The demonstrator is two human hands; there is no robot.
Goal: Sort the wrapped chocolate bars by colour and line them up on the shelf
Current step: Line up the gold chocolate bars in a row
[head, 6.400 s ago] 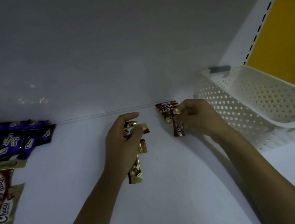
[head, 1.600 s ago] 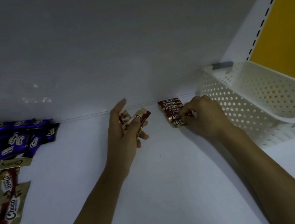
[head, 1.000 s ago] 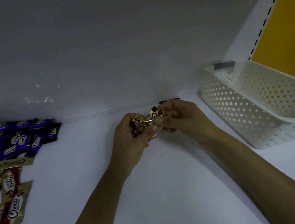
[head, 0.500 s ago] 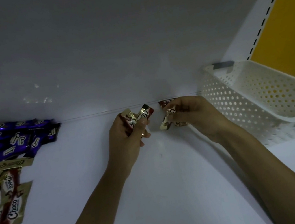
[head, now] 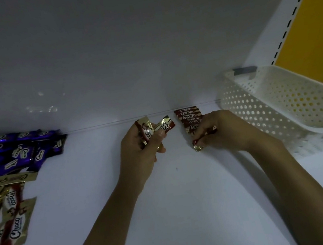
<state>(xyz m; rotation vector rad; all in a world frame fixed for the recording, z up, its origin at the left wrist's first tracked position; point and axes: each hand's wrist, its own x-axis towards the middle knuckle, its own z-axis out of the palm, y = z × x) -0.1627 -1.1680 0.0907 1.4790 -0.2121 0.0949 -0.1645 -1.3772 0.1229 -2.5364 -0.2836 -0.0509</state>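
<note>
At least two red-and-gold bars [head: 155,128] are gripped, fanned, in the curled left hand [head: 140,152], while another bar [head: 198,145] is pinched by the right hand [head: 224,132] at the front of a row of about five [head: 188,116] at the back of the shelf [head: 178,203].

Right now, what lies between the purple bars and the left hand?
Only bare white shelf lies between the purple bars and the left hand, as the head view shows.

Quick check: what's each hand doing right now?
Left hand: grips a bunch of red-and-gold bars.
Right hand: pinches a single red-and-gold bar.
</note>
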